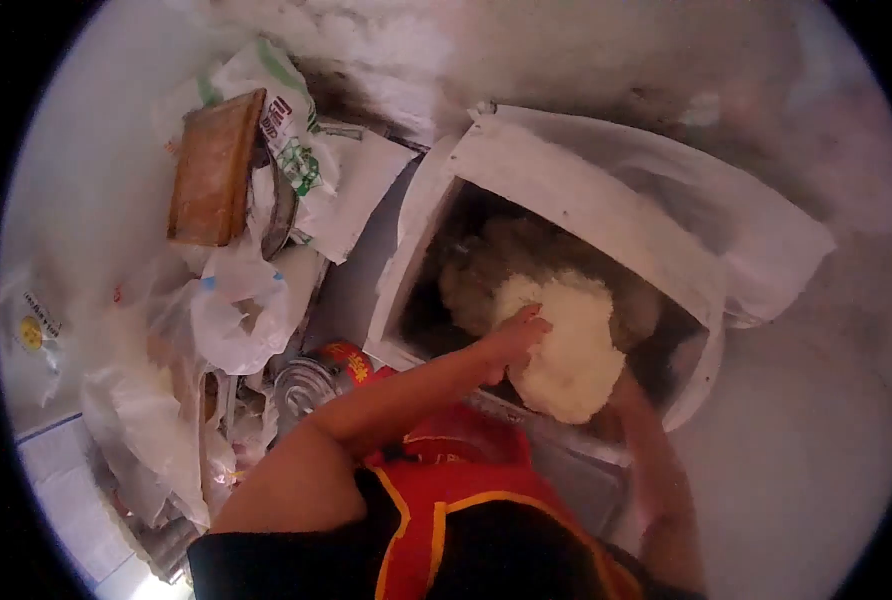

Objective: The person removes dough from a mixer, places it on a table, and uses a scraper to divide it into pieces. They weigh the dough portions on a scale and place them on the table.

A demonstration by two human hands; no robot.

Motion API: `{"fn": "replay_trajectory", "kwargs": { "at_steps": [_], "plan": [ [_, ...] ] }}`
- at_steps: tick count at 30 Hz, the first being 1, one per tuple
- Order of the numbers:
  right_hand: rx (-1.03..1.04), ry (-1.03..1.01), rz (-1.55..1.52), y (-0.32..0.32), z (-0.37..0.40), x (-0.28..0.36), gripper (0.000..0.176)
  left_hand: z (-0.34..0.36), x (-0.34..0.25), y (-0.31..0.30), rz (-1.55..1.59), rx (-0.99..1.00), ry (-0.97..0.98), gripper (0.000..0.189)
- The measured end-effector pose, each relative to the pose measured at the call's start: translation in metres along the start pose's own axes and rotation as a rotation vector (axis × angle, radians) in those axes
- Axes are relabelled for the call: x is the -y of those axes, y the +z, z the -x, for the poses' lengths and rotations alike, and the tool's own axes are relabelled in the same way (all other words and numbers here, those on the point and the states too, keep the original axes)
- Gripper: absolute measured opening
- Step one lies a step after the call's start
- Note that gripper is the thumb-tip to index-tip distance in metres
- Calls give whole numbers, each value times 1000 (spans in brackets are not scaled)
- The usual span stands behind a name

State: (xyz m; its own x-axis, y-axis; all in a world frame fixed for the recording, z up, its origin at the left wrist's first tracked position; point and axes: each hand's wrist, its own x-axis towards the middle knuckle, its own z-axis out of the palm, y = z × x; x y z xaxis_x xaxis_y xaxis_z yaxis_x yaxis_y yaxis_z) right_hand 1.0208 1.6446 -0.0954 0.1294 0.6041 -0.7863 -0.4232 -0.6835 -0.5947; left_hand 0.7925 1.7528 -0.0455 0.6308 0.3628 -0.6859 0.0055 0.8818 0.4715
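A pale, floury, rounded mass (568, 350) rests over the opening of a white box (556, 180); its surface is coarse and powdery. My left hand (514, 342) grips its left edge, with the fingers curled against it. From the front right, my right hand (618, 392) reaches to the lower right edge of the mass, where its fingers are hidden. Beneath and behind the mass, duller greyish-brown lumps (486, 262) fill part of the dark box interior. I cannot tell whether the mass is dough or packed flour.
White plastic sheeting (766, 230) drapes over the box's far right side. Left of the box lie a brown wooden board (214, 168), a printed white bag (306, 150), a crumpled clear bag (241, 312) and a red tin (346, 362). A wall rises behind.
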Motion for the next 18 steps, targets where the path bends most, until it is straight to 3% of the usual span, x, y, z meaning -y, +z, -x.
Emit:
{"fn": "replay_trajectory", "kwargs": {
  "at_steps": [4, 10, 13, 18],
  "plan": [
    [-132, -144, 165, -15, 89, 54, 40, 49, -22, 60, -8, 49, -140, 68],
    [-453, -402, 392, -35, 254, 108, 39, 102, -13, 129, -38, 383, -46, 68],
    [-652, -463, 420, -29, 341, 86, 38, 146, -14, 149, -43, 562, 0, 67],
    [-1016, -431, 342, 31, 474, -6, 38, 185, 13, 147, -492, 1039, 370, 67]
  ]
}}
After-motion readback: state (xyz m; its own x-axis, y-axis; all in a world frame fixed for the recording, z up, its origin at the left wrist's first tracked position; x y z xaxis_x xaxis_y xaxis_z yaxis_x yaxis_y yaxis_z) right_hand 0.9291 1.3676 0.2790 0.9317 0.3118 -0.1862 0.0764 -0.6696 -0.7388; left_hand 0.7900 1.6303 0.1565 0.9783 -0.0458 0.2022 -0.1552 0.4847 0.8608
